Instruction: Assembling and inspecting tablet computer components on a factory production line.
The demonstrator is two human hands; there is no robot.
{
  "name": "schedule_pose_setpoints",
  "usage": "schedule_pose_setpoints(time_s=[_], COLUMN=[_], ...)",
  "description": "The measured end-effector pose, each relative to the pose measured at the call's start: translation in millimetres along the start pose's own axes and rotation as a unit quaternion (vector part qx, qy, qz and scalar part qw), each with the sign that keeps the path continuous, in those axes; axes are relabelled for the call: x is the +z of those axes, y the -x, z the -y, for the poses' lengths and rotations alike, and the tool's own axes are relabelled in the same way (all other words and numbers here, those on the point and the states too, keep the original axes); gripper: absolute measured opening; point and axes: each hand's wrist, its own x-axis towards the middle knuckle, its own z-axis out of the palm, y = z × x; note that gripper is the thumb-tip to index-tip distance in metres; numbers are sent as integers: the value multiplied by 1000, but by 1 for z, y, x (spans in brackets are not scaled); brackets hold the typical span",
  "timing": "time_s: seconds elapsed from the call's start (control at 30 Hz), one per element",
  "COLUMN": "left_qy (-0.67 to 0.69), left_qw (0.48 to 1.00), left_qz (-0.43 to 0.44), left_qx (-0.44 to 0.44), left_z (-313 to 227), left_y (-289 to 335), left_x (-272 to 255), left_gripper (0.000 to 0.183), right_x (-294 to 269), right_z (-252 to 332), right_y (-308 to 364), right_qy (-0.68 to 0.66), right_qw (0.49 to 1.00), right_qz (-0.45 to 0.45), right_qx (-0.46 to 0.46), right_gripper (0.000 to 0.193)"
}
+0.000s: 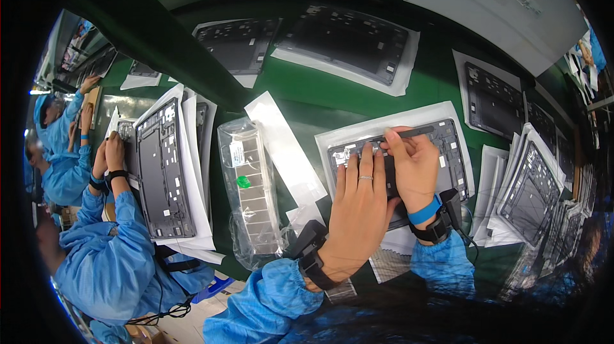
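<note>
Head view. A black flat panel is seen right of centre in the frame, laid on a white sheet on the green table. Small white and silver pieces are spread over its face. The left hand is laid across the panel's lower left part; its fingers are extended and held nearly together, pressed down flat, with nothing seen gripped. Whether anything is covered by the fingertips cannot be told. A ring is worn on one finger. By the right hand, a dark slim bar is held near the panel's upper edge, thumb and fingers being closed on it; contact of its tip with the panel cannot be made out. A blue band is worn at the right wrist.

Left of the hands, a clear plastic bag marked by a green round sticker is placed beside a white paper strip. Similar panels are set out along the upper frame. At left, a stack of panels and sheets is handled by a blue-sleeved co-worker.
</note>
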Motion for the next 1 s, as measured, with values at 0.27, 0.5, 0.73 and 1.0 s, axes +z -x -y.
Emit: schedule_pose_setpoints(time_s=[0.27,0.5,0.73,1.0], left_qy=[-62,53,39,-6], left_qw=[998,998,989,995], left_qz=[-15,-44,50,44], left_qx=[-15,-10,-132,-93], left_z=[-3,-3,38,49], left_y=[-4,24,141,151], left_x=[14,-29,-60,-52], left_gripper=[85,72,85,91], right_x=[-7,-33,-19,13], right_z=[-5,14,38,43], right_y=[0,-2,66,83], right_qy=[14,-55,95,161], right_qw=[999,998,930,880], right_qz=[26,4,352,446], right_qx=[18,44,42,1], right_gripper=[22,25,19,18])
